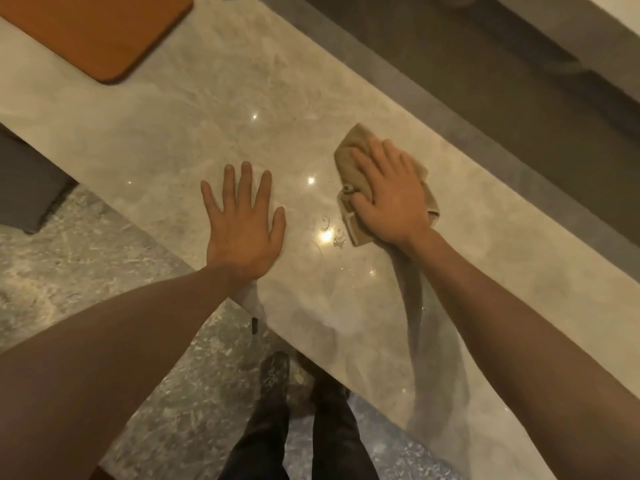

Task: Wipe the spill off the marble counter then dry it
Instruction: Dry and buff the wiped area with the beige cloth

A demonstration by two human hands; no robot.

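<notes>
A glossy beige marble counter [214, 109] runs diagonally through the view. My right hand [389, 195] presses flat on a folded tan cloth [349, 168] lying on the counter. Just left of the cloth's near corner, small clear water drops [332, 232] glisten on the marble. My left hand [242, 223] rests flat on the counter with fingers spread, holding nothing, a short way left of the drops.
An orange mat [93, 32] lies on the counter at the far left. A dark strip [485, 98] runs along the counter's far side. A dark block [27, 188] stands at the left over the speckled floor [86, 258]. My legs and shoes show below.
</notes>
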